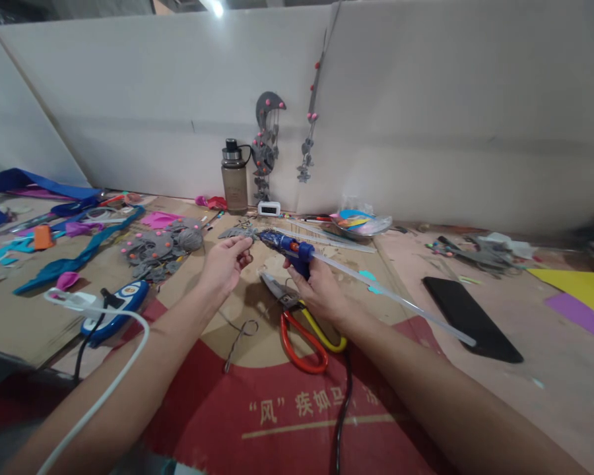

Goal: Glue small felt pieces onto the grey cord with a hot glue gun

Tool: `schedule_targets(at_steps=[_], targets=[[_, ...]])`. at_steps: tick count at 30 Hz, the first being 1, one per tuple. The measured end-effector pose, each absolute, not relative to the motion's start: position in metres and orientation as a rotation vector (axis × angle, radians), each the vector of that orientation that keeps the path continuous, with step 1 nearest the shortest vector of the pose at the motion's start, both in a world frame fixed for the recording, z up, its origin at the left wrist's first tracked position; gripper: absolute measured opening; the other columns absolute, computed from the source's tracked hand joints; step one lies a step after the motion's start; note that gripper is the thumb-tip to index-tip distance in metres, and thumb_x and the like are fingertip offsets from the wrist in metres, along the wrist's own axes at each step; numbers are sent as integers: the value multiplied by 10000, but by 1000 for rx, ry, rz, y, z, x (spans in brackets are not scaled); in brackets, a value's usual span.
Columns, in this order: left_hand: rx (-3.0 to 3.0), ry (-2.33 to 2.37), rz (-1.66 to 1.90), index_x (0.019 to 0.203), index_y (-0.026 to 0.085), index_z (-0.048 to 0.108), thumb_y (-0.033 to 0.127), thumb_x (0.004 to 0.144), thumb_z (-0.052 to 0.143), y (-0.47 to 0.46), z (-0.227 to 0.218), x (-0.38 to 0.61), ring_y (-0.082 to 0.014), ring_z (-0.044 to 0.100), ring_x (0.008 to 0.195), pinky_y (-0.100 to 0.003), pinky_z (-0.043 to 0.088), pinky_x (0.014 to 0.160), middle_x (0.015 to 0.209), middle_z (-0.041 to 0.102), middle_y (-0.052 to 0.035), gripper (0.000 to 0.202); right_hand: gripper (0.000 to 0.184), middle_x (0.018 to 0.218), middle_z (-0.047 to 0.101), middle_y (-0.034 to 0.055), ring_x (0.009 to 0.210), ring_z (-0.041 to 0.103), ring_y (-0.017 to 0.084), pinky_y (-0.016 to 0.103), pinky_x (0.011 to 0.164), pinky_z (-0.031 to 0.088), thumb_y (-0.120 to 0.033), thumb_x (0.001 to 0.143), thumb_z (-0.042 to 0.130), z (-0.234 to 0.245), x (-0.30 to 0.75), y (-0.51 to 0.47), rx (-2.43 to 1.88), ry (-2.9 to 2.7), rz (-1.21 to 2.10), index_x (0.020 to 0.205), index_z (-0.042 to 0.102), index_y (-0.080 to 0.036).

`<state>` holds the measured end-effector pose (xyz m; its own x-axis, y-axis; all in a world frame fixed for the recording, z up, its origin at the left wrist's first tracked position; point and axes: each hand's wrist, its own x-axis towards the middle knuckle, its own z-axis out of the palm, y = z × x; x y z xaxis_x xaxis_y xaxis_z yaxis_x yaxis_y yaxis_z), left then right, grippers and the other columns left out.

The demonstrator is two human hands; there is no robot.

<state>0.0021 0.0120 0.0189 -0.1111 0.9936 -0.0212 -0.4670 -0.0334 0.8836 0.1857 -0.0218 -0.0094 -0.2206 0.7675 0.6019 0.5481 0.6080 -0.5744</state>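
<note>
My right hand (319, 287) grips the handle of a blue glue gun (290, 247), its nozzle pointing left and a long clear glue stick (400, 300) jutting out behind it to the right. My left hand (225, 264) pinches a small grey felt piece (242, 231) right at the gun's nozzle. Both hands hover above the cardboard-covered table (257, 343). Red and yellow handled scissors (301, 323) lie directly under my right hand. A grey cord (237, 340) lies beneath my left forearm.
Grey felt shapes and a yarn ball (191, 239) sit to the left, with blue and pink scraps beyond. A bottle (234, 177) and small clock (268, 208) stand by the white wall. A black phone (470, 320) lies right. A blue-white device (116, 309) with cables sits near left.
</note>
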Motion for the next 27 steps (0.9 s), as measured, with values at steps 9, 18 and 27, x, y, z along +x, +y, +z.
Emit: schedule_targets(at_steps=[9,18,27], targets=[[835,913,1478,644,110,587,170,545,778,12,17,1,-37,435,470,-154,369,446,549,502,31,223,181,950,626,81,869,600,206,347,793,481,-300,881,439,-14,186,-21,-1059,-1961,242,986,540,-193],[824,921,1488,646,110,589,165,546,773,11,19,2,-37,438,482,-163,374,464,569,509,32,216,234,940,629,91,868,606,212,354,803,482,-304,892,421,-14,185,-23,-1081,-1958,224,1041,544,-172],[850,918,1495,651,107,602,163,554,774,11,17,2,-40,442,491,-160,370,464,570,506,27,205,220,963,623,86,875,597,211,358,807,477,-317,892,420,-14,185,-22,-1088,-1973,237,1033,538,-196]])
